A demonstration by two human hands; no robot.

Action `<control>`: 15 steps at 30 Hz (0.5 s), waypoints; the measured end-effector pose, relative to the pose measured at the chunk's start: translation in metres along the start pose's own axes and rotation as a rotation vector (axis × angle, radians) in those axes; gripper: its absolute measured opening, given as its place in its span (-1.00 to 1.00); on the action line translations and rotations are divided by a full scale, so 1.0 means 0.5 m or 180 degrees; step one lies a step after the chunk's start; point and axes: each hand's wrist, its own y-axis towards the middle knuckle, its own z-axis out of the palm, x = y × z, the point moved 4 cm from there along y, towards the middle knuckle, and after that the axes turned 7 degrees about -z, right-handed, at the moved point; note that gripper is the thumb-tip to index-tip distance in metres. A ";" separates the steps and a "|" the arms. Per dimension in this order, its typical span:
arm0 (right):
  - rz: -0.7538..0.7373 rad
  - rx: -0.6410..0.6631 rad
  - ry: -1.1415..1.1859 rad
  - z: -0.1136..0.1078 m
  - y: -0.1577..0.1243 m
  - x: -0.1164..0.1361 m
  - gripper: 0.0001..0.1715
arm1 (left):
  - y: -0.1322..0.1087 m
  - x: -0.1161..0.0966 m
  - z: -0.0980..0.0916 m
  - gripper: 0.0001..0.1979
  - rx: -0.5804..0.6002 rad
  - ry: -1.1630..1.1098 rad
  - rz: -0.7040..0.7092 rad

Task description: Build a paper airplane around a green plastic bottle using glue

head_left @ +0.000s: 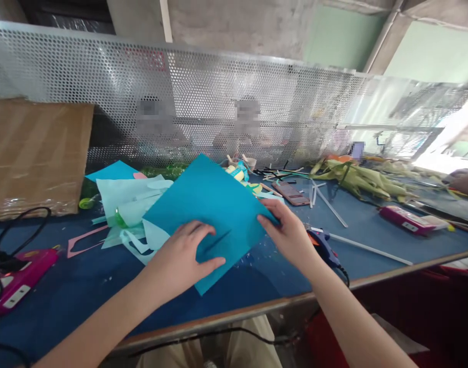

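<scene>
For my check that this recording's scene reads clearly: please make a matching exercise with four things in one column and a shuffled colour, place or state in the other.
1. blue sheet
2. cardboard
3. phone
4. leafy heap

A. brown, at the picture's left edge
B. pale green, in the picture's right half
C. held near a corner by the right grip
D. lying on the table

Pairs: 1-C, 2-A, 3-D, 4-B

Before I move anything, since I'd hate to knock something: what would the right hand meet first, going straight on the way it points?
The blue sheet, whose corner the right hand touches; beyond it, perhaps the small yellow-and-blue pieces, though depth is unclear.
</scene>
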 end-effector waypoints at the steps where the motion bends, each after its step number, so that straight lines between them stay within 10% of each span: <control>1: -0.0051 0.0002 -0.0055 0.000 0.027 -0.002 -0.70 | 0.014 -0.003 -0.001 -0.61 -0.0053 -0.0006 0.0000; 6: -0.0365 0.0702 -0.1192 0.048 0.146 -0.016 -0.59 | 0.072 -0.006 0.028 -0.71 0.0240 0.0189 0.0233; 15: 0.1092 0.1277 -0.2858 0.040 0.140 -0.129 -0.76 | 0.069 0.055 0.070 -0.41 0.1092 -0.0222 0.0177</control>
